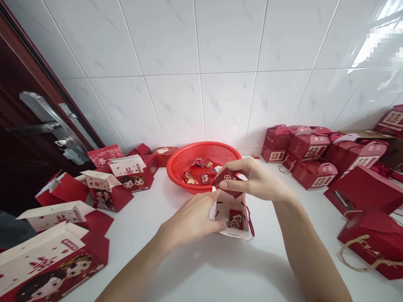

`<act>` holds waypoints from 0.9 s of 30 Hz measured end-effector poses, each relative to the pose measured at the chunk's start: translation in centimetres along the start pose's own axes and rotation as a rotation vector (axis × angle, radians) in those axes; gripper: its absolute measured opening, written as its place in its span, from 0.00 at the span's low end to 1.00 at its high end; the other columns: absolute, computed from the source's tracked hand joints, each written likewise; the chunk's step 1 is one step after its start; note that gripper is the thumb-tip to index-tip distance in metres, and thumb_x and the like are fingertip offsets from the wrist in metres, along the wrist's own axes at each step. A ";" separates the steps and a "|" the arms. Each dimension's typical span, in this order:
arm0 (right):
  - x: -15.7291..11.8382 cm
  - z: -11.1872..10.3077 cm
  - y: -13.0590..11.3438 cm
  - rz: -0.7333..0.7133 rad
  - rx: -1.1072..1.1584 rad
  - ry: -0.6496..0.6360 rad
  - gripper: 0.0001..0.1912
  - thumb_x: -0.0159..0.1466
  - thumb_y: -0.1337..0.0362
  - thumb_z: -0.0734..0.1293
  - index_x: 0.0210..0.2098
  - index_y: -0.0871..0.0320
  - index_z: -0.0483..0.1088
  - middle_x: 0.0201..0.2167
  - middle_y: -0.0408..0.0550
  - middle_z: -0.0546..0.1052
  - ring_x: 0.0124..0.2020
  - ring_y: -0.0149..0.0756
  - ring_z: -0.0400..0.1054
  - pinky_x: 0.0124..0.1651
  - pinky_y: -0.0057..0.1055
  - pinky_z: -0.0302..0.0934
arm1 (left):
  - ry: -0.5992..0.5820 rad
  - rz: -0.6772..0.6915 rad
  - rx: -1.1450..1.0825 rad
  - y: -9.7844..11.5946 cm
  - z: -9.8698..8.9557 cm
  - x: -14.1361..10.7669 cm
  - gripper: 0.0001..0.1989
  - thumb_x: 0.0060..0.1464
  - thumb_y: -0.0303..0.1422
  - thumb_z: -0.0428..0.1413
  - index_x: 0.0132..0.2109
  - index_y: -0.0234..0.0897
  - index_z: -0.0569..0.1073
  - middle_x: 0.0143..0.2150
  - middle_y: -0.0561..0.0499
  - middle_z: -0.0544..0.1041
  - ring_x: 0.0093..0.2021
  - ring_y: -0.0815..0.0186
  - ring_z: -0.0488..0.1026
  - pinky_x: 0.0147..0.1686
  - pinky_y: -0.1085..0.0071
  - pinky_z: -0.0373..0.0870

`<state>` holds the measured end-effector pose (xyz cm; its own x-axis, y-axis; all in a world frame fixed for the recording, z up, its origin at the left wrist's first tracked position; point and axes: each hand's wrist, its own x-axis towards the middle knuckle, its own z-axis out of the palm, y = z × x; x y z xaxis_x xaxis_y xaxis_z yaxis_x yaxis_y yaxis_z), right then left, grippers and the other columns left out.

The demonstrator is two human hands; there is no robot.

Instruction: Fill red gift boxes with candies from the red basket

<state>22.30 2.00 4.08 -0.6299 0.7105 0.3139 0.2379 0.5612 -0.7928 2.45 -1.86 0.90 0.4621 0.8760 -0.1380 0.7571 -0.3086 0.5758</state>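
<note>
A small open gift box (241,232) with a white inside and a dark red cord at its right side stands in front of me. Inside it lies a red packet (235,219) with pale characters. My left hand (195,218) grips the box's left wall, its thumb reaching over the near edge. Above the far side, my right hand (252,180) pinches a dark red flap (227,181) with a pale emblem between thumb and fingers; where it joins the box is hidden. Just behind is a red plastic basket (181,157) holding several wrapped sweets (204,178).
Several open red-and-cream boxes (103,186) line the left side. On the right stand closed red boxes (315,175), some stacked, and a box with a rope handle (374,243). A tiled wall (226,105) rises behind; a dark door (19,138) is at left.
</note>
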 end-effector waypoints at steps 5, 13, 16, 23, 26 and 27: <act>0.5 0.5 1.1 0.126 0.078 0.063 0.08 0.60 0.61 0.70 0.33 0.58 0.70 0.31 0.44 0.76 0.31 0.32 0.69 0.32 0.28 0.62 | -0.006 -0.038 0.032 -0.4 -0.3 0.6 0.11 0.49 0.39 0.59 0.36 0.40 0.68 0.35 0.53 0.70 0.37 0.60 0.69 0.28 0.70 0.56; 0.3 0.6 1.1 0.238 -0.133 0.070 0.06 0.58 0.65 0.68 0.32 0.57 0.65 0.27 0.40 0.72 0.28 0.30 0.65 0.30 0.27 0.56 | 0.028 -0.012 -0.031 -0.8 -0.4 1.0 0.12 0.50 0.39 0.60 0.40 0.41 0.70 0.36 0.53 0.70 0.38 0.59 0.70 0.29 0.70 0.57; 0.4 1.2 1.3 0.296 -0.254 -0.023 0.05 0.58 0.69 0.66 0.33 0.56 0.63 0.26 0.40 0.71 0.26 0.30 0.64 0.28 0.26 0.53 | 0.021 0.022 -0.031 -0.7 -0.4 1.0 0.11 0.50 0.38 0.60 0.41 0.41 0.71 0.34 0.54 0.70 0.37 0.60 0.69 0.29 0.70 0.56; 0.8 1.5 1.9 0.354 -0.508 -0.253 0.10 0.54 0.77 0.61 0.23 0.57 0.59 0.22 0.41 0.67 0.24 0.29 0.55 0.26 0.28 0.45 | -0.006 -0.032 0.016 -0.8 -0.4 1.1 0.12 0.49 0.39 0.59 0.39 0.41 0.68 0.33 0.54 0.68 0.36 0.61 0.68 0.27 0.70 0.55; 0.6 1.1 1.5 0.338 -0.534 -0.270 0.09 0.55 0.76 0.62 0.24 0.57 0.61 0.23 0.41 0.67 0.25 0.29 0.56 0.26 0.27 0.46 | -0.010 -0.044 0.029 -0.9 -0.4 1.1 0.12 0.50 0.40 0.59 0.39 0.40 0.68 0.34 0.54 0.67 0.37 0.61 0.67 0.27 0.70 0.55; 0.6 1.0 1.3 0.329 -0.532 -0.283 0.08 0.56 0.76 0.62 0.26 0.58 0.63 0.25 0.42 0.68 0.26 0.30 0.58 0.27 0.27 0.47 | -0.006 -0.040 0.024 -0.9 -0.4 1.1 0.13 0.50 0.40 0.60 0.41 0.40 0.69 0.35 0.54 0.68 0.37 0.61 0.68 0.28 0.70 0.56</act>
<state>21.51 2.72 2.71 -0.6142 0.7821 -0.1050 0.7350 0.5186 -0.4367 2.04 -0.48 0.54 0.4337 0.8857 -0.1654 0.7860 -0.2821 0.5501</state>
